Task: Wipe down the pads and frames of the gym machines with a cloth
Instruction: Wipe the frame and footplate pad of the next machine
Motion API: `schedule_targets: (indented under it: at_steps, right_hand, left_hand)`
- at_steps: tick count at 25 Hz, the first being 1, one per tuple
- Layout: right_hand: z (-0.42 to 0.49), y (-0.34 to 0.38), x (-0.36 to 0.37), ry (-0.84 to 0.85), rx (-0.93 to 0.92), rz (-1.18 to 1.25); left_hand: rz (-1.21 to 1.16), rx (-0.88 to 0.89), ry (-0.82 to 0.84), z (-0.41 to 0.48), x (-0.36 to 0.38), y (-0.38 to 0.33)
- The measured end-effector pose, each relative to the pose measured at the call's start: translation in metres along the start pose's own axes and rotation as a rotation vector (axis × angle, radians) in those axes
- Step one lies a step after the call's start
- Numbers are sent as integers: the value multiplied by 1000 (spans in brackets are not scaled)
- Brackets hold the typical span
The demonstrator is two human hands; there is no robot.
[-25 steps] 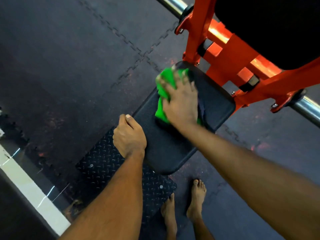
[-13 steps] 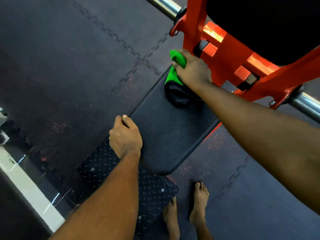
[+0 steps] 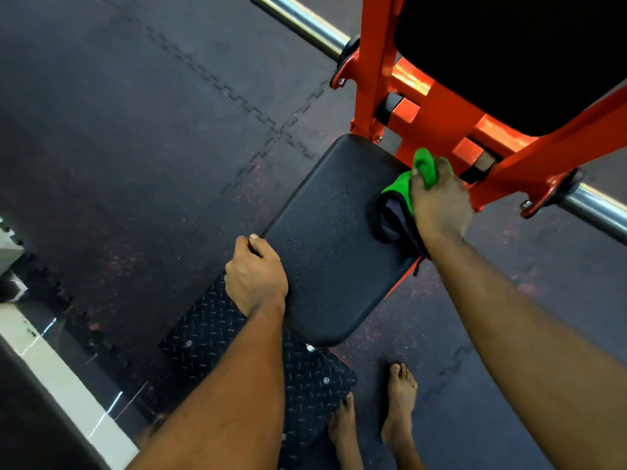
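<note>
A black seat pad (image 3: 325, 239) sits in the middle of the view, bolted to an orange machine frame (image 3: 437, 120). My right hand (image 3: 439, 201) grips a bunched green and dark cloth (image 3: 400, 195) at the pad's far right corner, right where the pad meets the frame. My left hand (image 3: 256, 276) curls round the pad's near left edge, thumb on top. A second black pad (image 3: 509, 52) fills the top right above the frame.
A chrome bar (image 3: 302, 22) runs diagonally behind the frame and shows again at the right (image 3: 597, 205). A black checker-plate footplate (image 3: 237, 354) lies under the seat. My bare feet (image 3: 400, 405) stand on dark interlocking rubber floor tiles (image 3: 135, 130).
My right hand slid the cloth from the pad's far left corner across to its far right corner by the frame. My left hand kept its grip on the pad edge.
</note>
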State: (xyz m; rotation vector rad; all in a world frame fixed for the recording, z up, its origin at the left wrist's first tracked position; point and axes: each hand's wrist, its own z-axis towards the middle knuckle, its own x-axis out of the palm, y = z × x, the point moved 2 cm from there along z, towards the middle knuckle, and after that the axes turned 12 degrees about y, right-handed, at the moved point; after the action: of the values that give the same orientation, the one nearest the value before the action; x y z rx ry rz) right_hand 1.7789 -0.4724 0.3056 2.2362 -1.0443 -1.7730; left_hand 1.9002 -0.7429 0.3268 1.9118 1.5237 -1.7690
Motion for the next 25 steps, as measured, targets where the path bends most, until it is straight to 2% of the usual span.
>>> schedule_targets:
  at_steps: [2, 7, 11, 13, 18, 21, 25]
  right_hand:
    - [-22, -11, 8, -78, 38, 118]
    - [-79, -20, 26, -137, 118, 564]
    - [-150, -24, 47, -40, 353, 833]
    - [-141, -26, 43, -19, 365, 881]
    - [-24, -31, 2, -67, 258, 894]
    - [-48, -29, 10, -81, 195, 787]
    - [-124, -25, 41, -54, 224, 727]
  left_hand:
    - [6, 4, -2, 1, 1, 1]
    - [22, 27, 0, 1, 1, 2]
    - [20, 24, -5, 1, 3, 3]
    - [22, 32, -11, 1, 4, 4]
    - [32, 43, -26, 2, 4, 5]
    - [34, 77, -18, 0, 2, 4]
    - [58, 86, 31, -2, -2, 4]
